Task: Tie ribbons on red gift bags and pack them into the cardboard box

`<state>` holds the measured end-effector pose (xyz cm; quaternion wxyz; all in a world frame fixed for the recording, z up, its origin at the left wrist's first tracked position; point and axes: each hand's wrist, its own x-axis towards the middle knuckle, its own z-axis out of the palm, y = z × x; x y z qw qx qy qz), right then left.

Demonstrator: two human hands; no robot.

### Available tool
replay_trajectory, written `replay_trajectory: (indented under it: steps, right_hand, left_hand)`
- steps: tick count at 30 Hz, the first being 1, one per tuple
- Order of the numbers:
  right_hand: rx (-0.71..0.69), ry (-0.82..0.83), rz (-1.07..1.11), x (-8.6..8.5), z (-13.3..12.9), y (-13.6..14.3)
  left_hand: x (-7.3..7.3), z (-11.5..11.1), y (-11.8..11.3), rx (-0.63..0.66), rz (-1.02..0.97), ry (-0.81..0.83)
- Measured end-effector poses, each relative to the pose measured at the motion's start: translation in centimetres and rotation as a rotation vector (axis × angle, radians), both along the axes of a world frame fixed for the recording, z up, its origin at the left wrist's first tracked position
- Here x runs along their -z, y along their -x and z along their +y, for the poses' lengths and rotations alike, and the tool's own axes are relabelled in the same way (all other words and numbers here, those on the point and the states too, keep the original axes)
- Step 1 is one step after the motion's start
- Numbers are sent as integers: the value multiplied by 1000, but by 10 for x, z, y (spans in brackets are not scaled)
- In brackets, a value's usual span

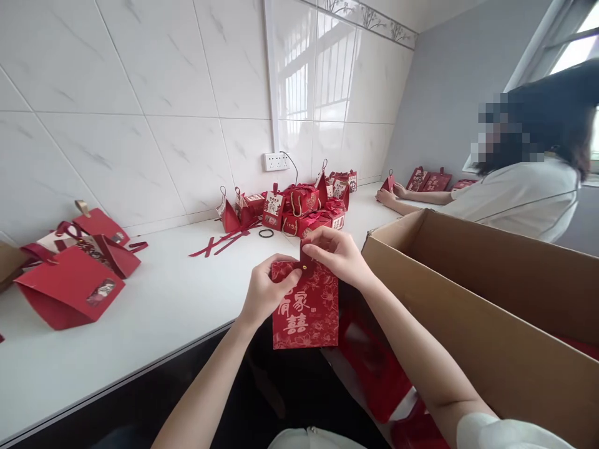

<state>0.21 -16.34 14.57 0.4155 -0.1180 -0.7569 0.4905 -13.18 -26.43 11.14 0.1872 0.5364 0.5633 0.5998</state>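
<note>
Pinching the upper left part of a flat red bag point(306, 312), the left hand point(266, 290) has its thumb across the front, near a small gold stud point(304, 267). The right hand point(345, 260) pinches the dark red strap point(306, 251) at the top between thumb and fingers. The bag hangs upright just before the front edge of the white tabletop point(173, 312), its face of pale flowers and large pale characters turned to the wearer.

Toward the left end of the tabletop sits a group of folded red boxes point(70, 288), the nearest tilted and bearing a small picture. Near the back edge, below a white power strip point(277, 162) on the tiled wall point(173, 75), stands a crowded cluster of red gift boxes point(304, 202), some with tags and cord handles. In front of it lie crossed red ribbons point(219, 243) and, just beside them, a black ring point(266, 234).

A large cardboard box point(468, 305) stands to the right of the hands, with blurred red packs point(374, 368) beneath the right forearm. Beyond the box, at the far right end of the tabletop, another person point(519, 193) has both hands on a small pointed red box point(388, 182), near more red bags point(435, 181).
</note>
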Motion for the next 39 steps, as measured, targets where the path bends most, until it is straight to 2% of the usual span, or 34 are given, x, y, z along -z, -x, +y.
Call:
replay_trajectory:
  steps: [4,9,16,20,23,27,31,33,35,37,39]
  right_hand:
    - [64,32,78,1,-18,-15]
    - [115,4,129,0,-36,-25]
    - [78,32,142,1,-44,-14]
    - [-19,2,40,-4,-39,-12]
    - [-76,-48,-76,-10,-33,-23]
    - [-24,-103,-187,-14,-34,-49]
    - [14,-191,-229,-7,-43,-73]
    - [28,-220,-152,2,-45,-79]
    - [-2,-141,44,12,-43,-80]
    - [-90,57,302,23,-40,-75]
    - [-246,293,484,30,-37,-67]
  left_hand:
    - [-6,-14,-22,41,-13,1]
    - [-11,-27,-36,5,19,-11]
    - [-11,-39,-25,-19,36,15]
    - [-12,-44,-19,15,34,45]
    - [-16,-45,-20,-20,42,38]
    - [-21,-43,-28,-40,50,20]
    - [-25,-46,-46,-37,118,48]
    - [-27,-54,-59,-41,171,-26]
    - [-28,-64,-72,69,219,-139]
    - [-26,-74,-83,255,294,-226]
    - [-19,-81,-94,385,418,-296]
